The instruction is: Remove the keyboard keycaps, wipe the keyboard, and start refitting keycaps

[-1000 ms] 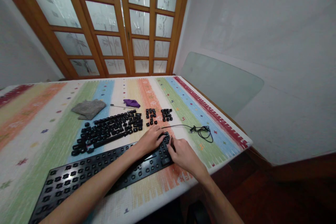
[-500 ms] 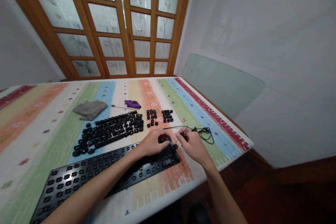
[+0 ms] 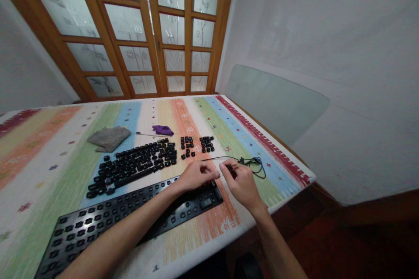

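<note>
A black keyboard (image 3: 98,218) with many of its caps off lies slanted along the near part of the table, partly under my left forearm. My left hand (image 3: 199,175) is over its far right end, thumb and fingers pinched together; what they hold is hidden. Just to the right, my right hand (image 3: 241,183) is closed on a thin wire tool that looks like a keycap puller (image 3: 220,175). Its wire end points at my left fingertips. Loose black keycaps (image 3: 140,159) lie in rows beyond the keyboard, with smaller groups of keycaps (image 3: 207,144) farther right.
A black cable (image 3: 257,166) lies coiled beyond my right hand. Behind the keycaps are a grey cloth (image 3: 109,137), a purple cloth (image 3: 163,130) and a thin rod (image 3: 147,134). The striped tablecloth (image 3: 242,148) ends at the right table edge.
My left fingers have moved right and closed at the wire's end. A black keycap visible there before is now hidden. The view has shifted slightly.
</note>
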A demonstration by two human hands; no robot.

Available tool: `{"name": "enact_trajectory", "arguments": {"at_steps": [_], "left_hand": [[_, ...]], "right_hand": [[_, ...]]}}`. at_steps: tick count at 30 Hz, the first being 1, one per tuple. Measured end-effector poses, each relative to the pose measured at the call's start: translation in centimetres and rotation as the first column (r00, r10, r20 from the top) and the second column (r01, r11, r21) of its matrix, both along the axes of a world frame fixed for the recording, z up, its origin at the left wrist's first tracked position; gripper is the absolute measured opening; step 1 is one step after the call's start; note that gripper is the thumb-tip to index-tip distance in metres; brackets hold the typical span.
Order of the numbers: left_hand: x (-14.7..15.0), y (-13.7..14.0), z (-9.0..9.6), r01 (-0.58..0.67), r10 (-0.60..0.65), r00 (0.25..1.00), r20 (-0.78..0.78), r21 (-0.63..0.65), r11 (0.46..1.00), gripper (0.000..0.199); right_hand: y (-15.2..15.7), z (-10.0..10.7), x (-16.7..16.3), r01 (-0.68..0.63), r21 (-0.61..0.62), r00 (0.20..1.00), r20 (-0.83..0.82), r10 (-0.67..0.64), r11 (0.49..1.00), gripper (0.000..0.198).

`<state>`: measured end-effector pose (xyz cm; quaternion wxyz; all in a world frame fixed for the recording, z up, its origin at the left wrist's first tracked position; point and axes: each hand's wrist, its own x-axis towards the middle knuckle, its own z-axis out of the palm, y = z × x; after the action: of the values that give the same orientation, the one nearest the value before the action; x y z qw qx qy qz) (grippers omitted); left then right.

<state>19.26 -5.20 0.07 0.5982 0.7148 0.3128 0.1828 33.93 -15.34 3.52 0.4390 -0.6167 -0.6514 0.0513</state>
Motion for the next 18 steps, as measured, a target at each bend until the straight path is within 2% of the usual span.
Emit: {"name": "enact_trajectory", "arguments": {"at_steps": [8,18], "left_hand": [[0.6,-0.1,0.9,-0.059,0.066,0.993,-0.098,0.072,0.996,0.033],[1.6,1.0,0.9,-0.062,0.094,0.991,-0.097,0.288,0.956,0.027]], "right_hand": [[0.5,-1.2,-0.6,-0.002,0.094,0.991,0.136,-0.01,0.996,0.018],[1.3,-2.9,-0.6,0.046,0.151,0.964,0.252,-0.084,0.987,0.021]]}}
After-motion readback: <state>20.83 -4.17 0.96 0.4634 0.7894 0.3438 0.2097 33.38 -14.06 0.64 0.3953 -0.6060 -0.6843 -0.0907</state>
